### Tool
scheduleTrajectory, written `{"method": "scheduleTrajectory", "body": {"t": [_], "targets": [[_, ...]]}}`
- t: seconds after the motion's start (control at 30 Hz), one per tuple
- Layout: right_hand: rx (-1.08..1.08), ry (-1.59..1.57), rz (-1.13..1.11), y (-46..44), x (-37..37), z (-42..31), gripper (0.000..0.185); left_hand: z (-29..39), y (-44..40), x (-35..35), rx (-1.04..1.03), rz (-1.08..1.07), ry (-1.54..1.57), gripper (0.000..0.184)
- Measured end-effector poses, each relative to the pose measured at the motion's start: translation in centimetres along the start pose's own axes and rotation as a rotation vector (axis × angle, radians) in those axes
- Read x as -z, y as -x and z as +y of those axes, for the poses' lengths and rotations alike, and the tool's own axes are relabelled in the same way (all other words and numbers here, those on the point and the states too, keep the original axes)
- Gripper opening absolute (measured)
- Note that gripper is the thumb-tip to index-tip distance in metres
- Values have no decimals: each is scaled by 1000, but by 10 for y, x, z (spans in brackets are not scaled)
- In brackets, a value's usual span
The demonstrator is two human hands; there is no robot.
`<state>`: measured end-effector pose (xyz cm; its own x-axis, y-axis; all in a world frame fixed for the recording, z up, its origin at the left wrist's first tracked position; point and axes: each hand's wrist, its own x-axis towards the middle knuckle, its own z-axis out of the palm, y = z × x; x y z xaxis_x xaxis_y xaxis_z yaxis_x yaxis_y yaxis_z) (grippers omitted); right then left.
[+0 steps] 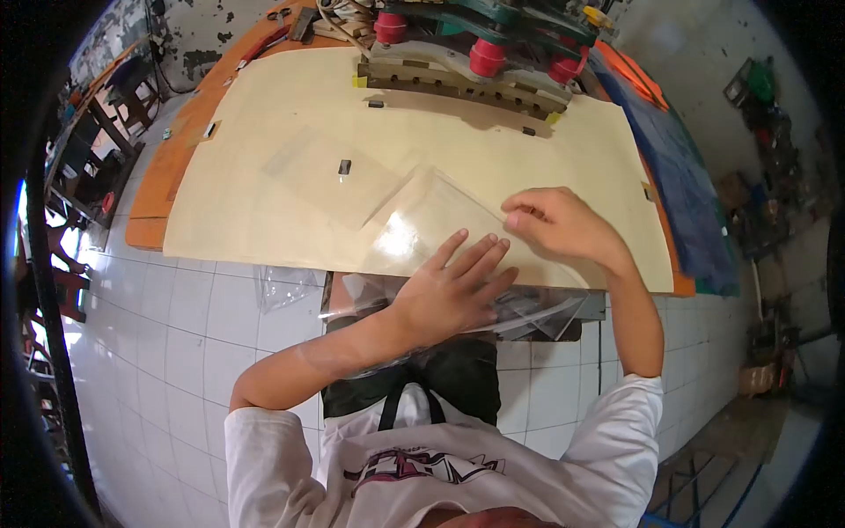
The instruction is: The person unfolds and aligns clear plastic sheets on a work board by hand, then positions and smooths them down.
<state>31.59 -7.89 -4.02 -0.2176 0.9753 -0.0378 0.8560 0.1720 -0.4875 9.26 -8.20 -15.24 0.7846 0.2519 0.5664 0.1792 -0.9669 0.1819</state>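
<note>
My left hand lies with fingers spread on a clear plastic sheet near the front edge of the cream board. The sheet reflects a bright glare. At its right edge, my right hand is closed, thumb and index finger pinched together at the sheet's border. Another clear sheet lies flat to the left, beside a small dark piece. More clear plastic hangs over the board's front edge and across my lap.
A green machine with red knobs and a metal bar stands at the back. Blue plastic drapes the right side. Orange tabletop shows at the left, with tools behind. Someone's hand is visible far left.
</note>
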Motion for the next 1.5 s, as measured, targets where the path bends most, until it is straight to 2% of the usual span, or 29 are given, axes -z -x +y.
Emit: {"method": "scheduleTrajectory", "body": {"t": [0.07, 0.13, 0.3, 0.4, 0.47, 0.53, 0.6, 0.67, 0.73, 0.77, 0.83, 0.9, 0.93, 0.97, 1.0, 1.03, 1.07, 1.13, 1.17, 1.2, 1.27, 1.33, 1.37, 1.4, 1.43, 1.5], "targets": [[-29, -53, -43, 5, -13, 11, 27, 3, 0, -2, -14, 23, -101, 61], [-152, -390, -7, 9, -26, 13, 24, 3, -1, 1, -15, -12, -124, 60], [-226, -509, 61, 16, -31, 5, 17, 5, -2, 19, 7, -71, -84, 56], [-211, -503, 204, 29, -21, -4, 14, 1, 22, 37, 13, -73, -99, 52], [0, -214, 545, 38, -6, -9, 13, -14, 49, 55, 174, -42, 46, 47], [56, -153, 637, 45, 13, -18, 12, -38, 66, 94, 70, 322, -124, 39], [216, -7, 695, 49, 32, -25, 11, -50, 74, 128, 336, 628, 107, 32], [259, 15, 697, 46, 42, -38, 8, -46, 45, 155, 333, 927, 391, 34], [424, 69, 625, 38, 48, -51, 7, -46, -6, 185, 54, 732, 37, 39], [431, 68, 619, 33, 49, -59, 7, -29, -38, 200, 25, 581, -95, 38], [564, 141, 583, 26, 50, -74, 6, -28, -74, 213, -1, 428, -226, 37], [597, 148, 565, 22, 51, -80, 8, -43, -95, 220, 62, -172, 94, 29], [626, 156, 550, 22, 53, -81, 9, -39, -99, 226, 57, -169, 92, 29], [625, 161, 556, 26, 59, -82, 9, -32, -105, 235, 198, -223, 107, 27], [406, 78, 410, 32, 66, -82, 11, -28, -108, 239, 337, -279, 122, 27], [185, -8, 263, 39, 72, -79, 13, -36, -98, 232, 226, -68, 196, 29], [176, -10, 267, 41, 75, -66, 13, -47, -92, 231, 220, -74, 201, 29], [79, -311, -24, 41, 83, -36, 14, -74, -84, 236, 170, 60, 179, 27], [16, -259, -25, 47, 91, -33, 10, -82, -80, 241, 224, 53, 154, 27], [15, -258, -26, 51, 96, -29, 10, -68, -83, 253, 594, -28, 145, 28], [-98, -241, 120, 57, 109, -17, 10, -106, -76, 258, 353, -45, 140, 29], [122, -183, 263, 58, 126, 5, 11, -120, -84, 263, 282, -21, 85, 28], [122, -116, 307, 58, 138, 8, 12, -122, -87, 264, 210, 1, 32, 28], [122, -48, 351, 58, 153, 7, 13, -109, -97, 271, 206, 0, 30, 28], [121, -49, 355, 58, 166, 8, 13, -86, -114, 283, 330, -52, 8, 20], [224, 167, 531, 57, 192, 8, 17, -75, -131, 297, 476, -69, 5, 16]]}}
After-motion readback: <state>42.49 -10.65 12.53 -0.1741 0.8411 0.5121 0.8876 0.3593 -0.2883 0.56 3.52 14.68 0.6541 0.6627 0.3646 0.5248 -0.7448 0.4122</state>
